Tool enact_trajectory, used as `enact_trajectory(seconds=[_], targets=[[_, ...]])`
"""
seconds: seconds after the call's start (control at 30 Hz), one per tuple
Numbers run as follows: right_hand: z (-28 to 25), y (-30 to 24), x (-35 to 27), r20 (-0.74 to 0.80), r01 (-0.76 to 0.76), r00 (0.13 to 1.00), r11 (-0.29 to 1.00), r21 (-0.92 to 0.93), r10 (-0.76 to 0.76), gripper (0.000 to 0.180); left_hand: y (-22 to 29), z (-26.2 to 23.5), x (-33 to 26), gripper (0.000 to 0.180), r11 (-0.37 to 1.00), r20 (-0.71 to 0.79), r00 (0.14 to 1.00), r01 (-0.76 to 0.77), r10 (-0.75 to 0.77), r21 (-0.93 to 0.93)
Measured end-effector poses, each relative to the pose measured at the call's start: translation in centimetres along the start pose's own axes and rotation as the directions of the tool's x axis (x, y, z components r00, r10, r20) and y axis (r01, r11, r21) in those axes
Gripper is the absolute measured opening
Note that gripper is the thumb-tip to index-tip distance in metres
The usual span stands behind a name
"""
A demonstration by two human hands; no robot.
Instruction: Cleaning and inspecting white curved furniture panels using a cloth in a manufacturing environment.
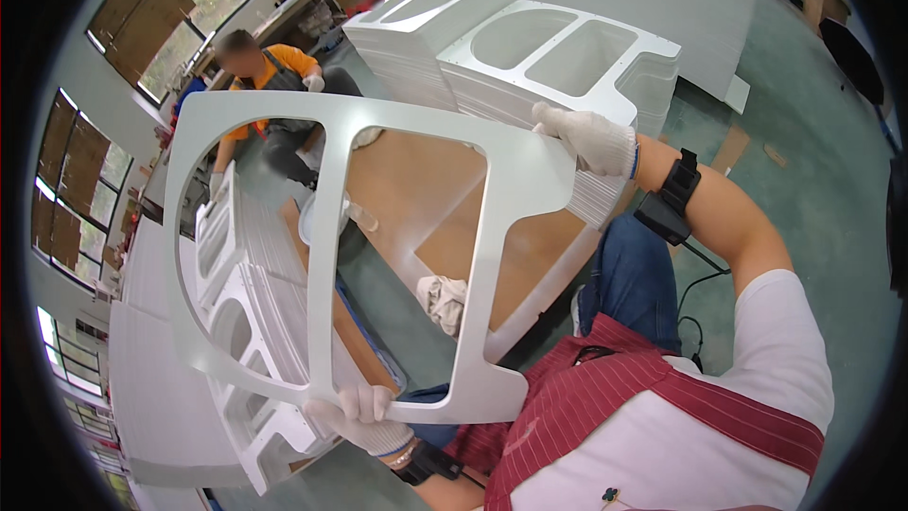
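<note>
A large white panel (326, 255) with a rounded cut-out and a rectangular one is held up tilted in front of me. My left hand (359, 418), in a white knitted glove, grips its lower edge, fingers wrapped over the rim. At the upper right corner my right hand (588, 137), gloved the same way, is closed on the panel's edge. Through the rectangular opening a crumpled off-white cloth (443, 303) shows on a brown board-topped table (416, 180). Part of the tabletop is hidden behind the panel's frame.
Stacks of similar white panels stand beyond the table (567, 47) and to the left (255, 322). A co-worker (274, 76) in an orange top sits at the far left. A white bucket (307, 220) is partly hidden by the panel. Cardboard pieces (731, 149) lie on the green floor.
</note>
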State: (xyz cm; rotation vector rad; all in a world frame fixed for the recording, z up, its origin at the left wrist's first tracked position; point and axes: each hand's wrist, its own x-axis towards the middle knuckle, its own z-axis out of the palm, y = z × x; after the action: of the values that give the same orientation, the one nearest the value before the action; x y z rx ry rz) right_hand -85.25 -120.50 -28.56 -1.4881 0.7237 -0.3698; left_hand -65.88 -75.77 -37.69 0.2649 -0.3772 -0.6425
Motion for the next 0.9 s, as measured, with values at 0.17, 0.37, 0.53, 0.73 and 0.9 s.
enact_trajectory(seconds=[0.17, 0.37, 0.53, 0.73, 0.9], targets=[[-1.3, 1.8, 1.1, 0.134, 0.033, 0.990, 0.991, 0.129, -0.051, 0.069, 0.3, -1.2, 0.3, 0.072, 0.996, 0.034, 0.996, 0.081, -0.080, -0.025], [-2.6, 3.8, 2.1, 0.313, -0.019, 0.947, 0.959, 0.284, -0.074, 0.068, -0.3, 0.2, 1.4, 0.070, 0.997, -0.086, 0.994, 0.065, -0.070, -0.049], [-1.7, 4.7, 2.6, 0.256, -0.007, 0.964, 0.951, 0.310, -0.076, 0.066, -0.4, 1.5, 2.3, 0.073, 0.998, -0.135, 0.990, 0.047, -0.040, 0.049], [-3.8, 5.9, 2.5, 0.147, -0.016, 0.988, 0.937, 0.349, -0.038, 0.053, -1.4, 2.5, 3.5, 0.078, 0.975, -0.319, 0.947, 0.039, 0.035, 0.221], [-7.7, 6.8, 1.9, 0.179, 0.014, 0.976, 0.863, 0.505, -0.121, 0.052, -0.8, -0.2, 3.5, 0.068, 0.995, -0.199, 0.978, 0.080, -0.067, 0.058]])
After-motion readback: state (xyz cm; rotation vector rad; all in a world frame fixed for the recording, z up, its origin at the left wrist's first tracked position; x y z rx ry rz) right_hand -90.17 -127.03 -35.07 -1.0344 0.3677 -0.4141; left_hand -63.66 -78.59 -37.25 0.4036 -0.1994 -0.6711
